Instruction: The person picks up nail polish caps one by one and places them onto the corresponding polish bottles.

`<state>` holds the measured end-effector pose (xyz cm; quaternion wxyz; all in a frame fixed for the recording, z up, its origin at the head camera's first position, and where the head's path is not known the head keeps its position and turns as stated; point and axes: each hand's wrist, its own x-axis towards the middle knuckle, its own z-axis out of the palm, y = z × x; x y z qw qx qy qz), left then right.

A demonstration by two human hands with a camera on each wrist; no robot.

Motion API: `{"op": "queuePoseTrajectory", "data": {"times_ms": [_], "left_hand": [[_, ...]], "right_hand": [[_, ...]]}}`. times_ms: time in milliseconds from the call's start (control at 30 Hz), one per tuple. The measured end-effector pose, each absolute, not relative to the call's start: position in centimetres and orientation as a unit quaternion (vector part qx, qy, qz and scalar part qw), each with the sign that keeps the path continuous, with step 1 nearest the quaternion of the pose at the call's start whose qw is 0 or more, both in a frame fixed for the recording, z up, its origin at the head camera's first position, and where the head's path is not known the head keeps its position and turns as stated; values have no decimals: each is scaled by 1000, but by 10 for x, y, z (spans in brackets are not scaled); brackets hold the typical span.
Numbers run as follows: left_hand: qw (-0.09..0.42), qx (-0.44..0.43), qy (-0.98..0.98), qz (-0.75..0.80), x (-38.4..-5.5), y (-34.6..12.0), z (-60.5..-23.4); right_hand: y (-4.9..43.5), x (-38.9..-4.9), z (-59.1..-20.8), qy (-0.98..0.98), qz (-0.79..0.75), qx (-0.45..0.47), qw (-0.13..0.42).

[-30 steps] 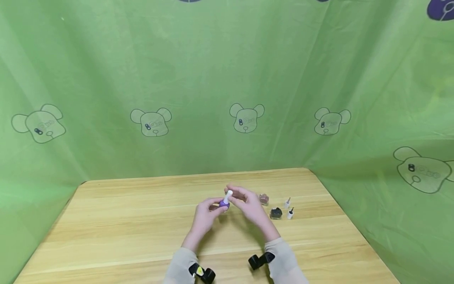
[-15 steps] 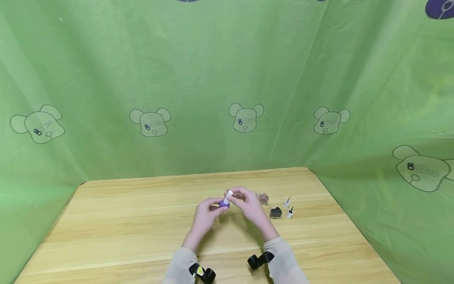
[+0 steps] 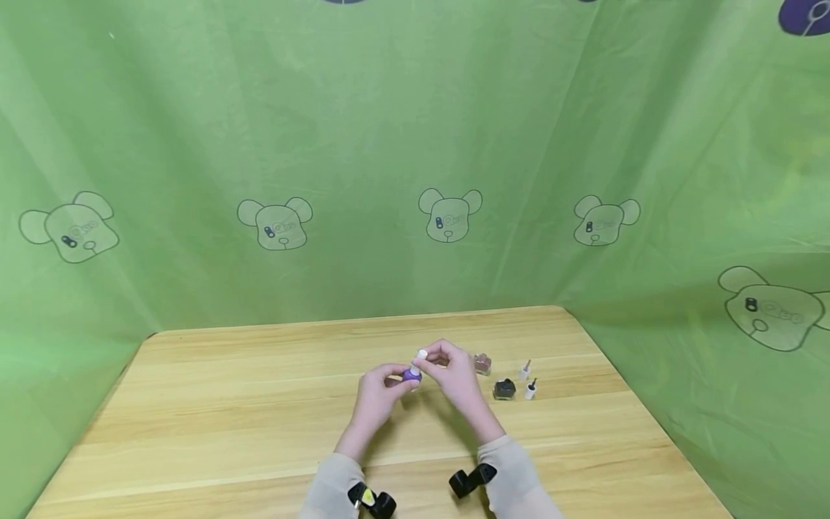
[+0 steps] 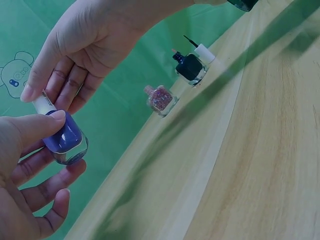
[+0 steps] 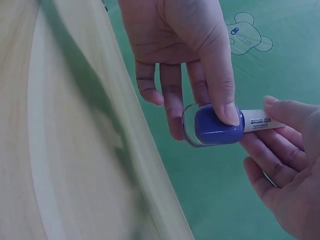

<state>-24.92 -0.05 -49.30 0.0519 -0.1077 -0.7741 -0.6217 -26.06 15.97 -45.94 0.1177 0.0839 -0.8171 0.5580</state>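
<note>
A purple nail polish bottle (image 3: 411,375) with a white cap (image 3: 421,355) is held above the table's middle. My left hand (image 3: 378,396) pinches the glass body between thumb and fingers, as the left wrist view shows with the purple bottle (image 4: 65,137). The thumb and fingers of my right hand (image 3: 456,375) grip the white cap (image 5: 260,120), which has "026" printed on it. Cap and bottle neck meet in the right wrist view. Beyond my right hand stand a pink glitter polish bottle (image 3: 482,363) and a dark polish bottle (image 3: 504,389), both uncapped.
Two white brush caps (image 3: 531,390) stand with their brushes up, right of the dark bottle. The wooden table (image 3: 227,404) carries all of this. A green curtain (image 3: 363,144) with bear-head prints encloses the back and sides.
Both hands keep hold of the bottle and cap. The bottle has shifted very slightly right, and the fingers of my right hand have changed position a little around the cap.
</note>
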Motion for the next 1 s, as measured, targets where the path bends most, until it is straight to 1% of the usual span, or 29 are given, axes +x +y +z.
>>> {"op": "queuePoseTrajectory", "data": {"times_ms": [500,667,733,900,1000], "left_hand": [[67,-98,-778,-617,-249,1,-493],[69,-104,-777,-617,-248,1,-491],[68,-106,-777,-616,-247,0,-489],[66,-110,-775,-618,-246,-2,-484],[69,-111,-772,-622,-247,-5,-482]], "right_hand": [[158,-258,-457,-816,559,82,124],[153,-243,-431,-823,552,81,103],[154,-242,-428,-824,551,83,98],[162,-256,-446,-815,562,99,99],[166,-256,-444,-810,566,117,103]]}}
